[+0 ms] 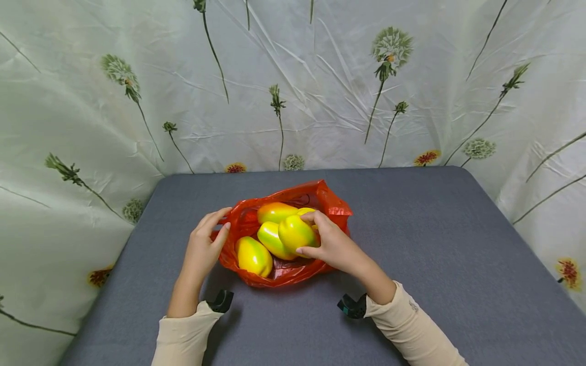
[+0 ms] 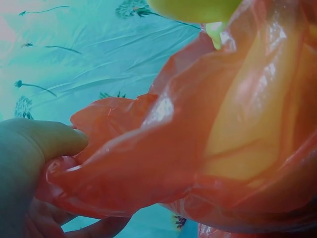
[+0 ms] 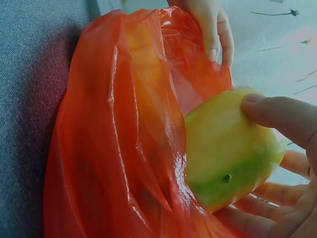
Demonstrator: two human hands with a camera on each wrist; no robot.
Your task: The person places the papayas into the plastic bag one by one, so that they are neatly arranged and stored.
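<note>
A red plastic bag lies with its mouth spread wide, several yellow-green mangoes inside it. My right hand holds one mango between thumb and fingers at the bag's mouth, over the others. In the right wrist view the held mango shows a green band and a small dark stem spot, and its lower left is behind the bag's edge. My left hand grips the bag's left edge; the left wrist view shows the thumb over the red film and fingers beneath.
The bag stands on a grey cloth-covered table. A pale curtain printed with dandelions hangs behind and along both sides. A black wrist device sits on the right wrist, another black device on the left.
</note>
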